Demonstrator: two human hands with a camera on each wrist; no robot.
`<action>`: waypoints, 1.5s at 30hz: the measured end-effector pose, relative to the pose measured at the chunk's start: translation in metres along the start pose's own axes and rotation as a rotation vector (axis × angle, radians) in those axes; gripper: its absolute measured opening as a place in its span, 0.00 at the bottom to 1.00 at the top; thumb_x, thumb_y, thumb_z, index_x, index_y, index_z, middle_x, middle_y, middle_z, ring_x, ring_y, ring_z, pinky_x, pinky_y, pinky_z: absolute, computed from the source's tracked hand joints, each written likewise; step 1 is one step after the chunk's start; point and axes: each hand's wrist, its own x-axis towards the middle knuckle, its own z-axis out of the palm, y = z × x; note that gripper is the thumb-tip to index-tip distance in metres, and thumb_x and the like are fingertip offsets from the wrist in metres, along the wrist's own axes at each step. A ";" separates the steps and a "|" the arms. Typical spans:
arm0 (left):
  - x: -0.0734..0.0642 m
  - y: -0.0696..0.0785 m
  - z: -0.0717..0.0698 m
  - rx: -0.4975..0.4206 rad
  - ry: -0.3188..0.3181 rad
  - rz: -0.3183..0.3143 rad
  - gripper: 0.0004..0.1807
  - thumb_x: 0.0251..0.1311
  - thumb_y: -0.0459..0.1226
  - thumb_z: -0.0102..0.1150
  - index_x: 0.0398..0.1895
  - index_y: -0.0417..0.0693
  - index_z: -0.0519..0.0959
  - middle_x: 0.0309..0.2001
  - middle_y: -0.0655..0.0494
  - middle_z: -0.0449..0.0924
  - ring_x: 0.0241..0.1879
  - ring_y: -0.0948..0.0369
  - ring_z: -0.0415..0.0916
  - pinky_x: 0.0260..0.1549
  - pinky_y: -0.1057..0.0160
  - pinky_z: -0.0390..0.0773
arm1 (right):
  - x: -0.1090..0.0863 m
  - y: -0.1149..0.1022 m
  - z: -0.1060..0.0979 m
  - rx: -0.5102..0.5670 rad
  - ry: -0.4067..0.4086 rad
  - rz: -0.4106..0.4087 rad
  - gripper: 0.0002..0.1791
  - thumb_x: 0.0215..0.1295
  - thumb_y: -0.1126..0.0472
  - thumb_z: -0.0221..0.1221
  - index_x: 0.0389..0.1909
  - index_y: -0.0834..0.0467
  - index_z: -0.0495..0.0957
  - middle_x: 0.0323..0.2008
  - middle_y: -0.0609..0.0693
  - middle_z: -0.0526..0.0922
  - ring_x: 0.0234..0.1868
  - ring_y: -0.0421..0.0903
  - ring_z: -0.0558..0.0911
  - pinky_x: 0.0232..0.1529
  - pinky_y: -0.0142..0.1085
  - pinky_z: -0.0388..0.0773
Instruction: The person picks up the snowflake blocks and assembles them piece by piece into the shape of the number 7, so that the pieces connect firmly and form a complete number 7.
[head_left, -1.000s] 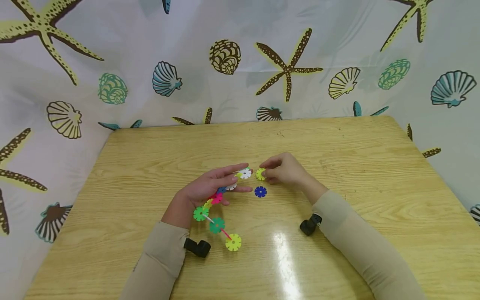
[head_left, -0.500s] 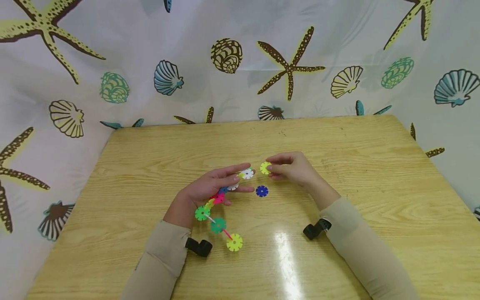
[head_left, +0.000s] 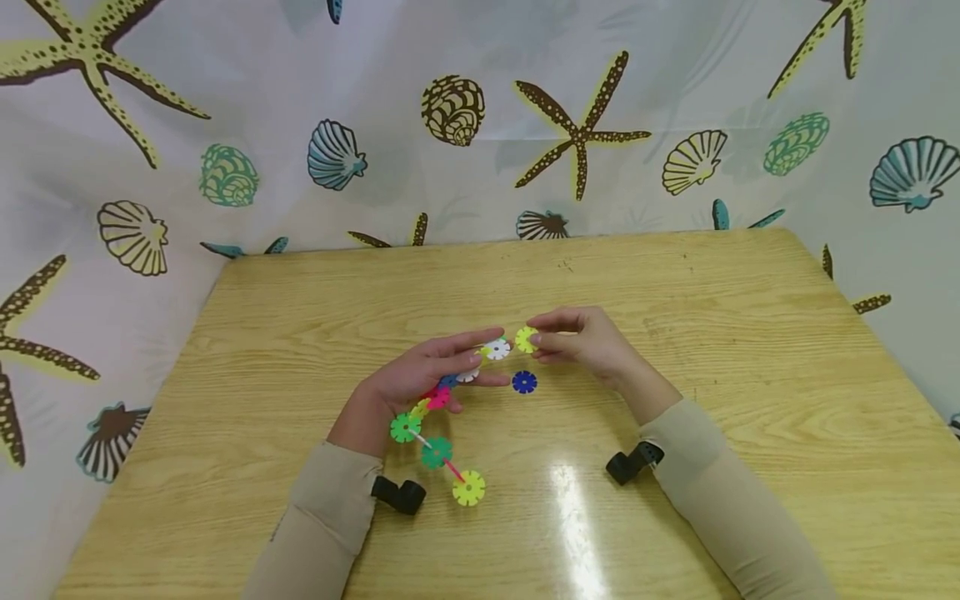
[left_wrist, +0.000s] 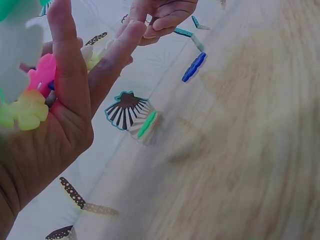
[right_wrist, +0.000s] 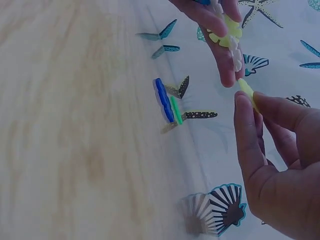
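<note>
My left hand [head_left: 408, 371] holds a linked chain of notched plastic snowflake discs, pinching it between thumb and fingers near a white disc [head_left: 497, 350] at the far end. The chain drapes over the palm and wrist through pink [left_wrist: 44, 75] and green [head_left: 406, 427] discs, ending in a yellow-green disc [head_left: 468, 488] toward the front. My right hand [head_left: 596, 343] pinches a single yellow disc [head_left: 526, 339] by its edge, between thumb and fingertips. In the right wrist view this yellow disc [right_wrist: 247, 91] is edge-on, just by the chain's white end disc [right_wrist: 236, 55].
A loose dark blue disc [head_left: 524, 382] lies on the wooden table [head_left: 712, 333] below the hands. In the wrist views a loose green disc [left_wrist: 147, 124] lies near it. A patterned cloth [head_left: 405, 192] hangs behind the table.
My right hand first drew the yellow disc slightly right and away from the chain, then brought it back left toward the white end disc. The left hand stays nearly still, holding the chain.
</note>
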 end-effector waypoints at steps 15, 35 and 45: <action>0.004 0.002 0.009 0.023 -0.023 -0.013 0.27 0.78 0.44 0.44 0.77 0.64 0.60 0.79 0.58 0.53 0.65 0.57 0.75 0.26 0.67 0.81 | -0.002 0.000 0.000 -0.043 -0.055 -0.043 0.18 0.68 0.74 0.58 0.57 0.73 0.76 0.52 0.60 0.80 0.37 0.43 0.88 0.50 0.44 0.84; 0.003 0.006 0.015 0.059 -0.025 -0.018 0.27 0.78 0.41 0.42 0.78 0.58 0.59 0.60 0.35 0.79 0.58 0.56 0.81 0.14 0.71 0.72 | -0.004 -0.002 0.001 -0.123 -0.086 -0.084 0.12 0.66 0.74 0.60 0.48 0.76 0.80 0.46 0.65 0.85 0.38 0.49 0.90 0.48 0.49 0.84; 0.007 0.004 0.017 0.086 -0.030 -0.010 0.27 0.79 0.44 0.40 0.78 0.57 0.58 0.71 0.42 0.68 0.54 0.58 0.84 0.13 0.70 0.67 | -0.008 -0.005 0.004 -0.135 -0.088 -0.099 0.10 0.66 0.75 0.59 0.45 0.76 0.80 0.44 0.66 0.85 0.37 0.48 0.90 0.48 0.48 0.85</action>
